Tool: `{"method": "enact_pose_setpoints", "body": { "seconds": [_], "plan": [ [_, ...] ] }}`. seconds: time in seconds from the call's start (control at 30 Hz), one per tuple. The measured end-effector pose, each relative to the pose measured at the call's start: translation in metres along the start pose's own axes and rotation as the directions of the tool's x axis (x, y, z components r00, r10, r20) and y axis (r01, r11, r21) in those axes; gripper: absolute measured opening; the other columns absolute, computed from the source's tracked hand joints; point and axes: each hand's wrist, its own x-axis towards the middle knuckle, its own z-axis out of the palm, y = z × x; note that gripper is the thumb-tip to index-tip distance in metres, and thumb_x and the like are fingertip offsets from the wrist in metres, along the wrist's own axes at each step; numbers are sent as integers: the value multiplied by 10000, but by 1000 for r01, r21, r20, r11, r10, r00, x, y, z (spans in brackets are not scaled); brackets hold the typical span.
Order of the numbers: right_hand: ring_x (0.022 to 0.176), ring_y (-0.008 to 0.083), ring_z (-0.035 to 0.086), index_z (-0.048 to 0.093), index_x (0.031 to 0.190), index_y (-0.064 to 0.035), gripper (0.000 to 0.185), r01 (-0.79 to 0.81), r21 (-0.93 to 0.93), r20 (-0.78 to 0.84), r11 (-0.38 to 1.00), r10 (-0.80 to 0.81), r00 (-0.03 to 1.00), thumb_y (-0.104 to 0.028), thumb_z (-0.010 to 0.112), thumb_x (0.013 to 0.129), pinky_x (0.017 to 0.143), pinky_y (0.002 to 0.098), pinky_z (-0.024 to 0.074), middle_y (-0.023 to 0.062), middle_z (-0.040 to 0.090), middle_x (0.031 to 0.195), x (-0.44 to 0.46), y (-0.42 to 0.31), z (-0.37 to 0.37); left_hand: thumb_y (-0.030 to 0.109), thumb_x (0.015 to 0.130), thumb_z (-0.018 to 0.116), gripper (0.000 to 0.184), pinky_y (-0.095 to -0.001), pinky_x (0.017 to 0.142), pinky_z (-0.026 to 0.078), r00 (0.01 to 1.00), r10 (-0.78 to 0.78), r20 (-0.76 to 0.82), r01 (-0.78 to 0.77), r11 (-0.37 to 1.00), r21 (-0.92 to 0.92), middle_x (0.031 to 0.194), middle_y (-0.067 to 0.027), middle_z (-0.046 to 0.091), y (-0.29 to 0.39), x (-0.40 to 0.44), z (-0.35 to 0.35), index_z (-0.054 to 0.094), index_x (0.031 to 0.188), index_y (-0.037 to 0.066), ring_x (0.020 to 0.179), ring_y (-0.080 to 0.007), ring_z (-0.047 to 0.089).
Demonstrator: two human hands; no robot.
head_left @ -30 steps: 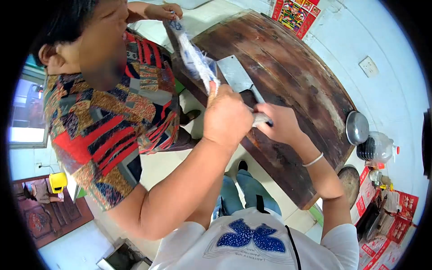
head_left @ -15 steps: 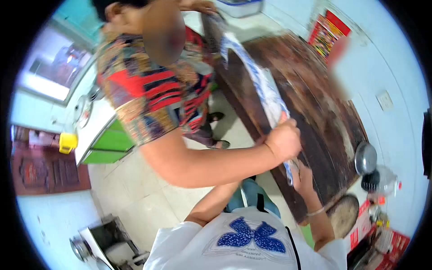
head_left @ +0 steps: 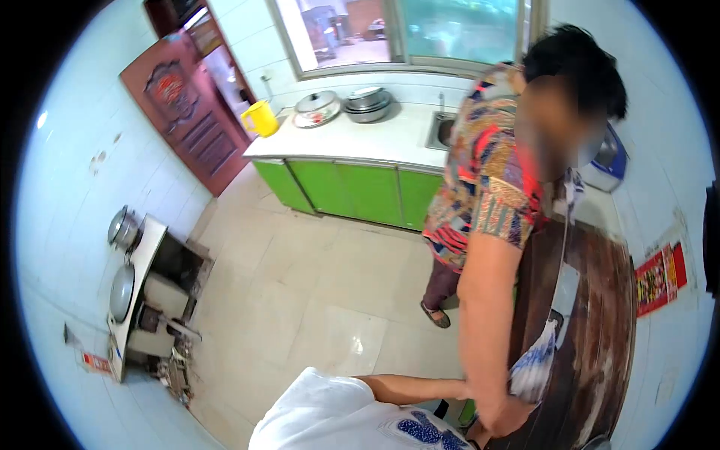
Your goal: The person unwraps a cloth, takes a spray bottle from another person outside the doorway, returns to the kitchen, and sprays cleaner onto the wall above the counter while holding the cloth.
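A white strip of cloth or thin plastic with blue patterns (head_left: 536, 364) stretches along the dark wooden tabletop (head_left: 600, 330). The other person's hand (head_left: 504, 416) grips its near end, beside my body. My left hand (head_left: 457, 388) reaches in from the left and passes behind that person's forearm, so its fingers are hidden. Only a sliver of skin that may be my right hand (head_left: 478, 433) shows at the bottom edge, below the other person's hand; what it holds cannot be made out.
The other person (head_left: 480, 187) leans over the table on the right. Green cabinets with a white counter (head_left: 352, 142) stand under the window, bearing a yellow jug (head_left: 260, 118) and metal pots (head_left: 367, 103). A low stove stand (head_left: 154, 247) is at the left wall; pale floor tiles (head_left: 300, 285) lie between.
My view has swung left toward the window and door, so the table now sits at the right edge. My hands, earlier visible at the near end of the strip, are now mostly hidden.
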Motion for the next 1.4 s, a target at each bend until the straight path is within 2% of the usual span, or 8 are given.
{"method": "enact_pose_setpoints", "body": {
  "seconds": [0.33, 0.5, 0.63, 0.73, 0.9, 1.2, 1.27, 1.4],
  "plan": [
    [454, 317, 321, 405, 634, -30, 382, -512, 202, 235, 835, 466, 853, -175, 433, 986, 469, 418, 277, 127, 288, 511, -28, -148, 6, 153, 974, 403, 352, -354, 976, 388, 999, -35, -27, 44, 731, 681, 1235, -108, 569, 18, -122, -34, 478, 1284, 5, 1147, -200, 505],
    [591, 376, 539, 583, 1039, 93, 242, 490, 229, -98, 841, -481, 871, -69, 526, 868, 508, 467, 416, 206, 552, 718, -52, -182, 63, 260, 983, 439, 480, -357, 1042, 333, 859, 509, -61, -450, 805, 386, 1355, -119, 460, -79, -170, -91, 372, 1390, 14, 1210, -206, 431],
    [616, 362, 593, 590, 813, 56, 335, -256, 547, 561, 797, -122, 819, -251, 535, 938, 562, 434, 451, 252, 582, 691, -45, -245, 61, 327, 939, 548, 403, -323, 795, 483, 888, 50, -457, 144, 913, 380, 985, -95, 645, 20, -281, -74, 575, 1135, -24, 881, -156, 581],
    [725, 225, 629, 610, 892, 45, 366, -408, 520, 711, 751, -116, 693, -308, 534, 953, 642, 374, 487, 178, 653, 794, -33, -248, 44, 263, 926, 581, 345, -288, 772, 485, 883, 187, -431, -63, 956, 285, 952, -77, 640, -26, -281, -92, 577, 1122, -21, 851, -128, 570],
    [972, 114, 568, 524, 1208, -85, 351, -856, 421, 835, -300, -240, 495, -338, 525, 965, 846, 290, 447, 4, 600, 1116, 37, -249, 4, 256, 898, 586, 315, -375, 735, 497, 774, 312, -551, 52, 836, 546, 873, -207, 651, 6, -261, -84, 562, 1079, 0, 806, -303, 638],
    [923, 117, 579, 574, 1135, -66, 256, -769, 629, 764, 111, -267, 587, -229, 580, 937, 769, 265, 457, 14, 621, 1002, -15, -334, 35, 168, 869, 544, 412, -475, 752, 487, 783, 205, -587, 255, 756, 603, 988, -305, 604, -33, -367, -68, 461, 1250, 35, 890, -431, 607],
    [941, 132, 596, 561, 1140, -35, 252, -979, 188, 915, 76, -376, 146, -193, 563, 944, 776, 274, 481, 45, 628, 1035, -46, -341, 58, 191, 881, 561, 418, -428, 794, 484, 682, 229, -694, 255, 815, 520, 1026, -268, 617, -67, -431, -55, 474, 1257, 32, 931, -368, 613],
    [962, 149, 608, 542, 1154, -4, 264, -884, 201, 887, 421, -461, -18, -176, 540, 953, 810, 291, 494, 79, 629, 1070, -103, -413, 79, 263, 914, 595, 434, -308, 895, 447, 486, 119, -866, 21, 989, 147, 1112, -107, 628, -82, -558, -12, 509, 1273, 36, 1017, -169, 565]
  ]
}}
